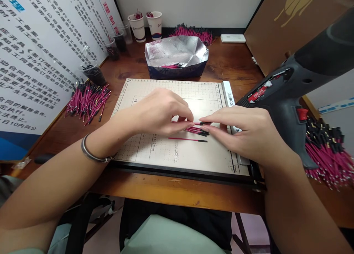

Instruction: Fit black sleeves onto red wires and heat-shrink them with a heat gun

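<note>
I count two hands [163, 112], one gridded board [190, 160], one black power tool [284, 102], one foil-lined box [177, 72], two printed paper cups [137, 29], at least three clear cups [94, 73] and three loose heaps of pink wires [87, 102].

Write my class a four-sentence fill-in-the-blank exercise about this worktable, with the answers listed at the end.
1. The left hand holds a thin wire while the right hand is at its ____-coloured end.
2. A bracelet circles the ____ wrist.
3. The dark power tool has a ____-coloured trigger.
4. Two white paper ____ stand beyond the printed board, left of the foil-lined box.

Answers: black; left; red; cups.
</note>
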{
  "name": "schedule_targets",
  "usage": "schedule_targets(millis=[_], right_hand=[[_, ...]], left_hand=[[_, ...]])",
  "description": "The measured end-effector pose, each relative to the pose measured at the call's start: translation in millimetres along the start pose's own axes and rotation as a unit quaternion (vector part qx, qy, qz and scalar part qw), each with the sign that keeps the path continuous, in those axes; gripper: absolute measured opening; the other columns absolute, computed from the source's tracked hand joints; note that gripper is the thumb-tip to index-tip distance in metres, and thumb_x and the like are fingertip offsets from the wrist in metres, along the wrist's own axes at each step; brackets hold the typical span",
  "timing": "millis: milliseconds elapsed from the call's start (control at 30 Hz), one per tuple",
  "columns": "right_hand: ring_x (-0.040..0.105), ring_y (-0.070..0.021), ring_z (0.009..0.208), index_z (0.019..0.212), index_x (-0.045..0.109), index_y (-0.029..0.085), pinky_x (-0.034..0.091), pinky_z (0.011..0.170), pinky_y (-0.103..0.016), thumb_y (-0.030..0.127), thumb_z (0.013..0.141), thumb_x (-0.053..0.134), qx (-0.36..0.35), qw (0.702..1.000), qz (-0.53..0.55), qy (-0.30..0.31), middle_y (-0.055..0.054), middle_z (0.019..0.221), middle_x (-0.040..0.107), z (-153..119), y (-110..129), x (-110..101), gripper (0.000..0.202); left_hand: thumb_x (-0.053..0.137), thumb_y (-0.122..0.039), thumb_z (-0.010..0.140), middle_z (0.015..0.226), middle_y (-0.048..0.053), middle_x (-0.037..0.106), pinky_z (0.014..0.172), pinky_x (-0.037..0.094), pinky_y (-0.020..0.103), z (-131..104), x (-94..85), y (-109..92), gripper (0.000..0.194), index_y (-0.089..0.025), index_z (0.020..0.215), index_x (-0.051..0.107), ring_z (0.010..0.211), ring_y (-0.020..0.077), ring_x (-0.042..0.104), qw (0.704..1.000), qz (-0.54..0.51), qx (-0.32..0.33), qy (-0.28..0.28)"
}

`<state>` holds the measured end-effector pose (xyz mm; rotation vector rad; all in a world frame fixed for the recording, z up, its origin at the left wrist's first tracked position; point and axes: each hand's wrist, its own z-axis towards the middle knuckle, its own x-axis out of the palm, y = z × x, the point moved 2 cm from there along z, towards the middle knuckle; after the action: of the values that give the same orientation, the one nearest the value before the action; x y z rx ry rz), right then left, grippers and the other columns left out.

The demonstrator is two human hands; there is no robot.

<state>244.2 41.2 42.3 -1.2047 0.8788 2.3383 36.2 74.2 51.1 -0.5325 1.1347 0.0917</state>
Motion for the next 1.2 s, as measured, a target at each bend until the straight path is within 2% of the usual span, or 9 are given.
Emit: schedule_targets(millis=[100, 267, 400, 567, 1200], right_hand=[[0.073, -0.0133, 0.072, 0.084, 0.077, 0.021, 0.055, 0.068, -0.026, 0.018, 0.093, 0.062, -0.01, 1.0, 0.001, -0.014, -0.001, 0.08, 0.08, 0.5, 1.0, 1.0, 0.018], [0.069, -0.0111, 0.064, 0.081, 0.077, 0.017, 0.051, 0.063, -0.023, 0.014, 0.091, 0.063, -0.017, 0.999, -0.007, -0.033, -0.002, 0.076, 0.079, 1.0, 2.5, 0.6, 0.017], [0.064, -0.0099, 0.057, 0.083, 0.076, 0.02, 0.049, 0.058, -0.024, 0.019, 0.092, 0.063, -0.004, 0.999, -0.017, -0.027, 0.0, 0.075, 0.079, 1.0, 2.2, 0.1, 0.016], [0.064, -0.0103, 0.056, 0.084, 0.077, 0.023, 0.051, 0.058, -0.026, 0.022, 0.093, 0.062, 0.012, 1.0, -0.023, -0.017, 0.001, 0.075, 0.079, 0.9, 1.7, -0.5, 0.017], [0.057, -0.0091, 0.053, 0.082, 0.075, 0.022, 0.047, 0.056, -0.026, 0.019, 0.092, 0.06, 0.01, 1.0, -0.015, -0.017, 0.002, 0.071, 0.076, 1.4, 2.1, -3.2, 0.019]], left_hand=[[0.059, -0.029, 0.096, 0.07, 0.001, 0.074, 0.057, 0.04, 0.025, 0.0, -0.4, -2.0, 0.025, -0.021, 0.08, 0.076, 0.059, 0.0106, 0.063, 1.0, 0.0, 0.003, -0.006], [0.06, -0.029, 0.095, 0.066, 0.0, 0.071, 0.055, 0.038, 0.025, 0.8, -1.0, -4.5, 0.024, -0.019, 0.078, 0.074, 0.056, 0.0099, 0.061, 1.0, 0.007, 0.001, -0.01], [0.06, -0.028, 0.094, 0.065, 0.0, 0.071, 0.054, 0.038, 0.024, 0.8, -0.6, -4.1, 0.023, -0.019, 0.079, 0.074, 0.054, 0.0095, 0.059, 1.0, 0.008, 0.01, -0.015], [0.058, -0.025, 0.093, 0.066, 0.0, 0.071, 0.054, 0.038, 0.024, 0.3, 0.1, -3.1, 0.021, -0.019, 0.08, 0.074, 0.054, 0.01, 0.059, 1.0, 0.01, 0.01, -0.017], [0.06, -0.026, 0.093, 0.065, 0.001, 0.071, 0.054, 0.038, 0.024, 0.8, 0.1, -2.6, 0.021, -0.019, 0.079, 0.074, 0.055, 0.0101, 0.06, 1.0, 0.011, 0.015, -0.024]])
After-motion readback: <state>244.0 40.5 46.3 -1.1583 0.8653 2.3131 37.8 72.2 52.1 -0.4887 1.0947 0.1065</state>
